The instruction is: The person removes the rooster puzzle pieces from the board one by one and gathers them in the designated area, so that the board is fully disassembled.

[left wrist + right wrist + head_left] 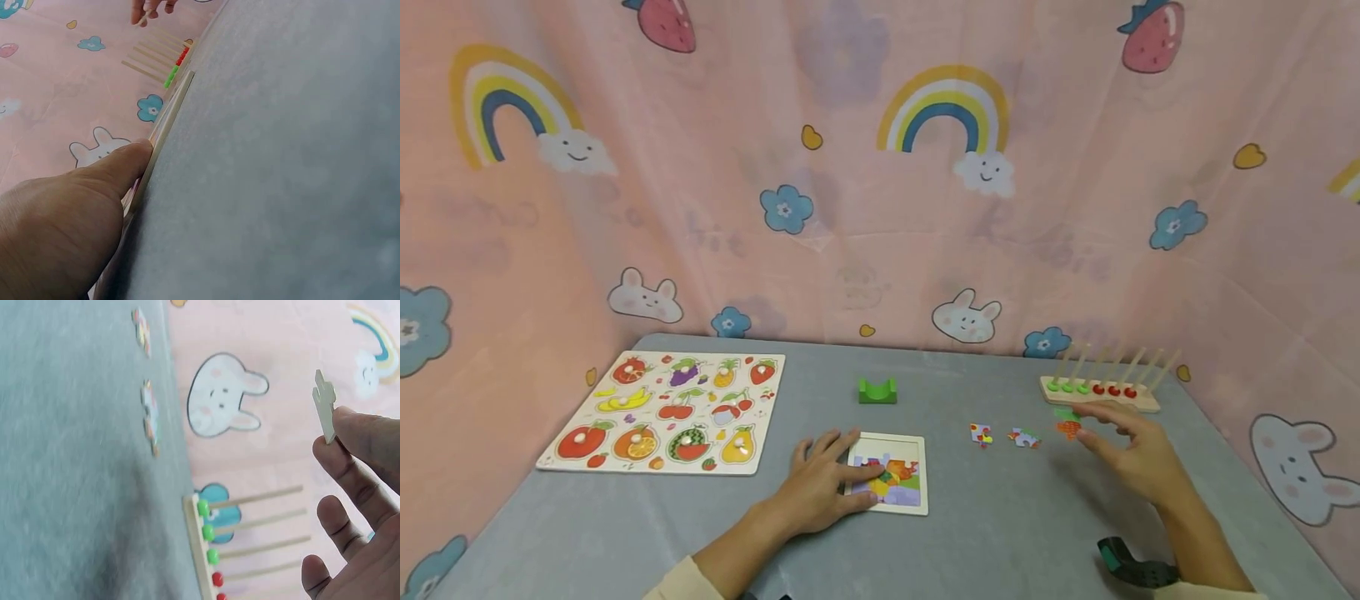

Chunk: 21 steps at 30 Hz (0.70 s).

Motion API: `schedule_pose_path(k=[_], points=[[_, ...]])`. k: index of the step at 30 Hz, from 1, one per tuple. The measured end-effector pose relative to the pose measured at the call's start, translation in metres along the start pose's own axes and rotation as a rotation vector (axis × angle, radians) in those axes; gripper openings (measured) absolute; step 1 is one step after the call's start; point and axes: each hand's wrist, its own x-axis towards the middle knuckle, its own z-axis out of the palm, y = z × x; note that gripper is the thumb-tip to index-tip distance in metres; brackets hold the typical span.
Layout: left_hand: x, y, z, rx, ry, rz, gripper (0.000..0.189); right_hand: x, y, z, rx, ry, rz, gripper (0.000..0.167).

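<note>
My left hand (820, 487) rests on a small square jigsaw puzzle tray (923, 467), partly filled with colourful pieces. In the left wrist view its thumb (125, 164) presses along the edge of that tray; the other fingers are hidden there. Over the right side of the table, my right hand (1138, 450) pinches a jigsaw piece (1067, 427) between thumb and index finger. The right wrist view shows this piece (325, 406) edge-on, held clear of the table. Two loose jigsaw pieces, one (981, 434) nearer the tray and another (1024, 437) beside it, lie between the hands.
A wooden fruit puzzle board (655, 414) lies at the left. A green notched block (877, 392) sits behind the tray. At the back right stands a pegged rack (1142, 404) with green and red beads. A dark curved object (1135, 568) is near the right forearm.
</note>
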Motion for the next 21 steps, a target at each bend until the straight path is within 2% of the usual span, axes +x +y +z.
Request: schedule_pose_path(k=[7,14,21], points=[[-0.001,0.001,-0.002,-0.005,0.0,-0.004,0.042,-0.002,0.014,-0.002,-0.011,0.016,0.016,0.033],[0.0,0.001,-0.001,-0.005,-0.01,-0.009,0.043,-0.006,0.033,0.002,-0.02,-0.026,0.053,0.034],[0.001,0.001,-0.001,-0.012,-0.013,-0.006,0.043,-0.008,0.041,0.005,-0.049,-0.061,0.061,0.033]])
